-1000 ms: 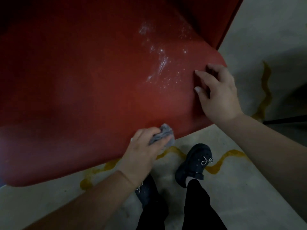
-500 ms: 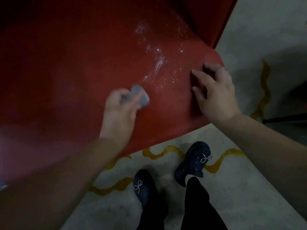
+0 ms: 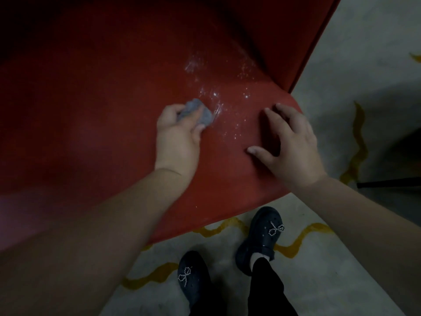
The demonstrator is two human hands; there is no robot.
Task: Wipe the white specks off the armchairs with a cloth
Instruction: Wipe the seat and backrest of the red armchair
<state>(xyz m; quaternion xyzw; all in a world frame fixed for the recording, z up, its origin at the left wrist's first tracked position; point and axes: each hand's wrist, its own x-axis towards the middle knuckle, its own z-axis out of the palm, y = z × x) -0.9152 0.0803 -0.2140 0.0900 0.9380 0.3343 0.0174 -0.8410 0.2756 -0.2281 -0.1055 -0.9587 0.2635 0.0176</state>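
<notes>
Here the scatter of white specks (image 3: 218, 106) lies on the red upholstered seat of the armchair (image 3: 102, 115), toward its right front corner. Its long axis runs from a smeared patch far up near the fold of the backrest down toward the person, thinning into fine dots near the seat's middle. The crumpled grey cloth (image 3: 196, 112) sits at the left edge of that band, about halfway along it, touching or all but touching the nearest smear. The left hand (image 3: 180, 137) has its fingers curled round the cloth, holding it bunched against the seat. So the specks lie just to the right of and beyond this hand, and it is plainly the nearer one for the wipe. The right hand (image 3: 293, 142) rests on the seat on the other side of the band, near the corner, fingers spread and holding nothing; it seems to brace the cushion. A likely stroke would go rightward and away across the band, between the two hands. Below the seat edge, two dark clogs stand on a pale floor (image 3: 341, 281) with yellow wavy lines.
</notes>
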